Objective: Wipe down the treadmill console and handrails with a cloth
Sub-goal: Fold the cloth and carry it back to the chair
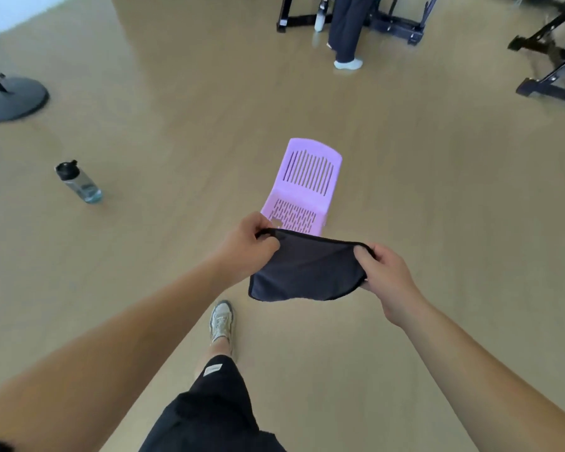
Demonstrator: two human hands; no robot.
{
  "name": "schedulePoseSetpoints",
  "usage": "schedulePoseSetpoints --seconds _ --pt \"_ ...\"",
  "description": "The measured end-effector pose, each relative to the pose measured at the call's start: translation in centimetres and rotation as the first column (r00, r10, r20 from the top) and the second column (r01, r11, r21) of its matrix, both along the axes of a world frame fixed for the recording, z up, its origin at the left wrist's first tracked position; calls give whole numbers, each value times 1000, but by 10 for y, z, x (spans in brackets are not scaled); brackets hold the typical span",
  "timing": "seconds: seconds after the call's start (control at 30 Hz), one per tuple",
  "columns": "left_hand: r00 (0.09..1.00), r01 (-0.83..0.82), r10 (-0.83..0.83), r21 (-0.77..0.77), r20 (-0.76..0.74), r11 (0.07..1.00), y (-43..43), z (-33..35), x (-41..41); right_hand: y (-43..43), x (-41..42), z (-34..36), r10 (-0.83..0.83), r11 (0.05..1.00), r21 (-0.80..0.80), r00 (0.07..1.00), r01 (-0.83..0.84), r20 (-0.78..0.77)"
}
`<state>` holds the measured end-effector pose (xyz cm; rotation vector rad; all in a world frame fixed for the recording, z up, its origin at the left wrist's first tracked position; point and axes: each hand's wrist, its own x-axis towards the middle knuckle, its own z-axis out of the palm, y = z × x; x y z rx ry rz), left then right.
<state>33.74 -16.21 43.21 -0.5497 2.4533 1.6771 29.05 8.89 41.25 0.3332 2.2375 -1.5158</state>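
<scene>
A dark grey cloth (pixel 307 269) hangs stretched between both hands in front of me, above the floor. My left hand (pixel 245 246) pinches its upper left corner. My right hand (pixel 385 275) grips its right edge. No treadmill console or handrail is plainly in view; only black machine frames stand at the far edge of the room.
A small purple plastic chair (pixel 307 184) stands on the tan floor just beyond the cloth. A clear water bottle (pixel 79 181) stands to the left, a round black stand base (pixel 10 97) farther left. Another person's legs (pixel 346 31) and black equipment frames (pixel 555 60) are at the back.
</scene>
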Motion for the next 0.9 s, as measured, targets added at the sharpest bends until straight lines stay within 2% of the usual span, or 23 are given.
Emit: schedulePoseSetpoints --seconds 0.2,0.37,0.63,0.73,0.9 --pt "983 170 -165 -63 79 983 -55 -92 -162 -59 -138 -101 -150 988 26 989 150 3" --pt "976 199 -190 -92 105 976 -72 -198 -261 -74 -221 -201 -130 991 13 989 131 -74" --pt "947 286 -265 -96 184 954 -80 -382 -369 -76 -310 -390 -8 1000 14 978 11 -210" --pt "947 292 -275 -86 167 952 -83 -436 -405 -78 -341 -452 -40 999 21 970 47 -239" --pt "973 222 -207 -169 101 960 -91 -522 -448 -80 -380 -534 -117 993 -4 959 120 -258"
